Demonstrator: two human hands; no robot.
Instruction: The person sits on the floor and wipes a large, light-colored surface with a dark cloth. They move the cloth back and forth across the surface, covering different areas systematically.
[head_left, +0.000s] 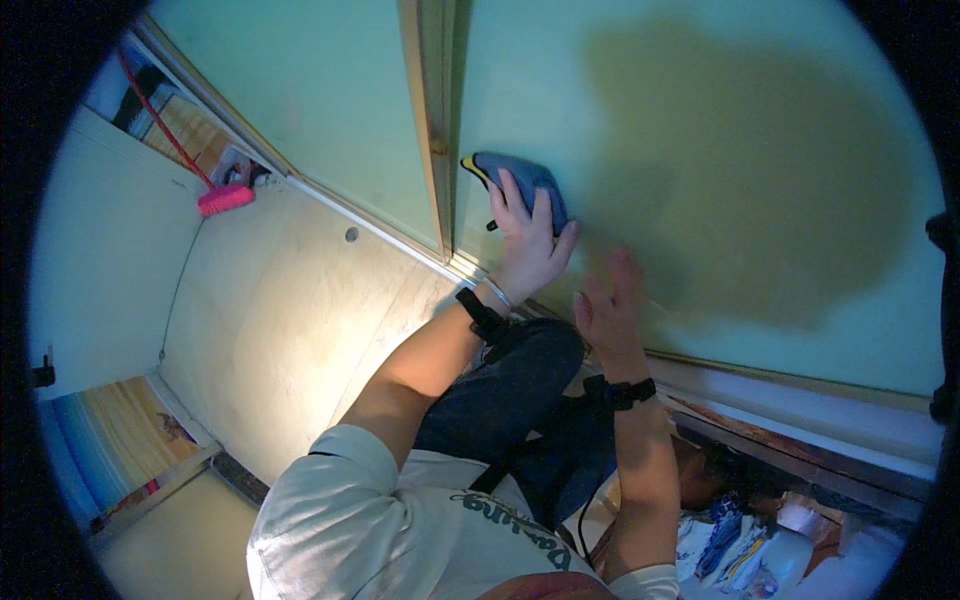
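Observation:
My left hand (529, 238) presses a folded blue-grey cloth (534, 174) with a yellow and black edge flat against a smooth pale green sliding door panel (517, 67). Its fingers are spread over the cloth, close to the upright metal door frame (433, 142). Lower and to the right, my right hand (613, 315) is raised before the same panel with its fingers apart. It holds nothing; whether its fingertips touch the panel, I cannot tell. Both wrists wear black straps. A large dark shadow (757, 172) falls across the panel.
A pink-headed broom (226, 199) with a red handle leans at the upper left. Along the door's foot runs a metal floor track (375, 238). Folded clothes or cloths (739, 547) lie at the lower right. A second green panel (315, 90) stands beyond the frame.

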